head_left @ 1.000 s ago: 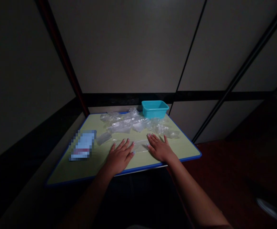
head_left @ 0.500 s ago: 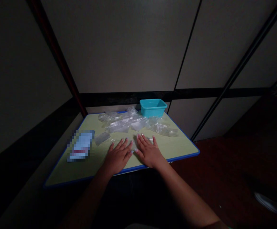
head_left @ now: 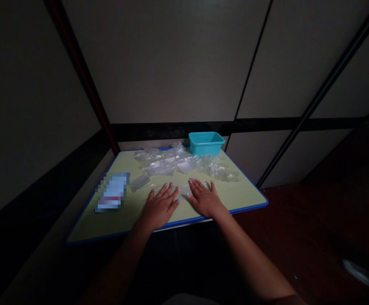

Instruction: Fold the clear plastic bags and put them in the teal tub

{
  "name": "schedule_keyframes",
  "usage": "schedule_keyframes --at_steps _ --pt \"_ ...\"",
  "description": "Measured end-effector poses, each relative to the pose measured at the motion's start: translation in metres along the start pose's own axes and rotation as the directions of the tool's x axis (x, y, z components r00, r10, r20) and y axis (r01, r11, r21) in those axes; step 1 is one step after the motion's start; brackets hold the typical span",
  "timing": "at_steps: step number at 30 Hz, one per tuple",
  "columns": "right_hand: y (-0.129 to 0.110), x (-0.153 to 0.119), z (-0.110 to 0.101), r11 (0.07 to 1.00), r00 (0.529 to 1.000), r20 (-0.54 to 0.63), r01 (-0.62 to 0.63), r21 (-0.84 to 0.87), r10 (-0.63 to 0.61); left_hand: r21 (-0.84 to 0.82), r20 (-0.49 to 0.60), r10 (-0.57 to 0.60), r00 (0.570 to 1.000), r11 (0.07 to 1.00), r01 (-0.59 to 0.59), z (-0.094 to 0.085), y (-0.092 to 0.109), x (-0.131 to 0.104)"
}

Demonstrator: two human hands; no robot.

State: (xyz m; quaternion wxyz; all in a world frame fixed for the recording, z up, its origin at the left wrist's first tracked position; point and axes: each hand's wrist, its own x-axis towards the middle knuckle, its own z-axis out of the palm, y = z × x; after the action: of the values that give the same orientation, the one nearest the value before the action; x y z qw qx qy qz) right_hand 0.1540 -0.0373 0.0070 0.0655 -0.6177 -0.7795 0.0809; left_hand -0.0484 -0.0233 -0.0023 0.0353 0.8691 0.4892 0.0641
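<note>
My left hand (head_left: pixel 159 206) lies palm down near the table's front edge, its fingers spread. Beside it on the right, my right hand (head_left: pixel 205 198) also lies flat with its fingers stretched out. Under and between the hands is a thin clear plastic bag (head_left: pixel 184 189), partly hidden by them. Beyond the fingertips, several crumpled clear plastic bags (head_left: pixel 162 164) are strewn across the table. A small flat piece of clear plastic (head_left: pixel 139 182) rests ahead of my left hand.
The pale yellow table (head_left: pixel 89 224) has a blue rim. A turquoise plastic basin (head_left: pixel 206 145) stands at its back right. A blurred-out white and blue packet (head_left: pixel 114 191) lies at the left. Cabinet panels (head_left: pixel 178 63) rise behind the table.
My right hand has slid slightly right, away from my left, so the gap between them is wider. The view has shifted a little. Both hands stay flat.
</note>
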Motion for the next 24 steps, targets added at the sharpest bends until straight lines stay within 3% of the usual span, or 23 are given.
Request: schedule_keyframes --at_steps 5,9,12,16,21,24 --pt "0.012 -0.002 -0.005 0.998 0.997 0.030 -0.065 -0.019 0.065 0.001 0.005 0.001 1.000 1.000 -0.001 0.000 0.000 0.000" --pt "0.009 -0.002 -0.005 0.996 0.996 -0.036 -0.079 -0.034 0.078 0.007 0.007 0.011 1.000 1.000 -0.011 0.001 0.000 0.001" --pt "-0.005 0.000 -0.002 1.000 0.995 -0.098 -0.013 -0.027 0.010 0.012 -0.008 0.021 1.000 1.000 -0.021 0.003 -0.001 0.001" --pt "-0.024 0.004 0.004 0.991 0.989 -0.065 0.132 0.036 -0.130 -0.024 -0.082 0.019 0.996 0.999 -0.021 0.007 -0.003 0.001" --pt "-0.032 0.010 0.009 0.986 0.987 -0.027 0.157 0.056 -0.156 -0.343 -0.274 -0.059 0.960 0.938 -0.040 0.008 -0.016 0.003" --pt "-0.032 0.012 0.010 0.987 0.988 0.012 0.152 0.053 -0.153 -0.659 -0.334 -0.326 0.884 0.751 0.028 0.001 -0.028 0.000"
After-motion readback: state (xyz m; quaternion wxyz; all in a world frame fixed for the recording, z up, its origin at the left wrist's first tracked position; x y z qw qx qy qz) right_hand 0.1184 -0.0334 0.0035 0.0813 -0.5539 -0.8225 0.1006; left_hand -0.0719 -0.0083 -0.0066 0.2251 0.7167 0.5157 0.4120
